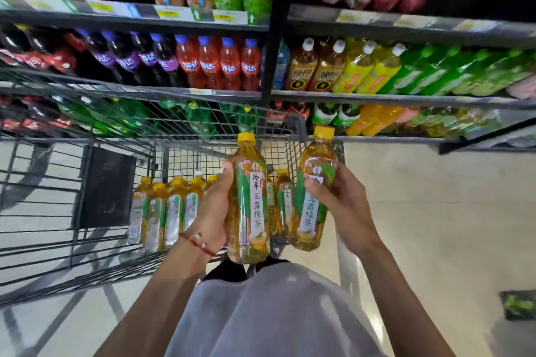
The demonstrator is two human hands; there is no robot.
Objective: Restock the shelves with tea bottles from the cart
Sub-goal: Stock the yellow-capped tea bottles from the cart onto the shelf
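Observation:
My left hand (213, 206) grips a green tea bottle (250, 200) with a yellow cap and a green-and-white label, held upright above the cart. My right hand (342, 200) grips a second tea bottle (314, 191) of the same kind, tilted slightly, just right of the first. Below them several more tea bottles (165, 209) lie packed in the wire cart (58, 240), at its right end. The shelves (377, 97) stand straight ahead, filled with drinks.
The shelf rows hold red, purple, yellow and green drink bottles (356, 69). A black upright post (272, 38) divides the two shelf bays. A black panel (107, 188) stands inside the cart. Pale floor (435, 211) lies to the right of the cart.

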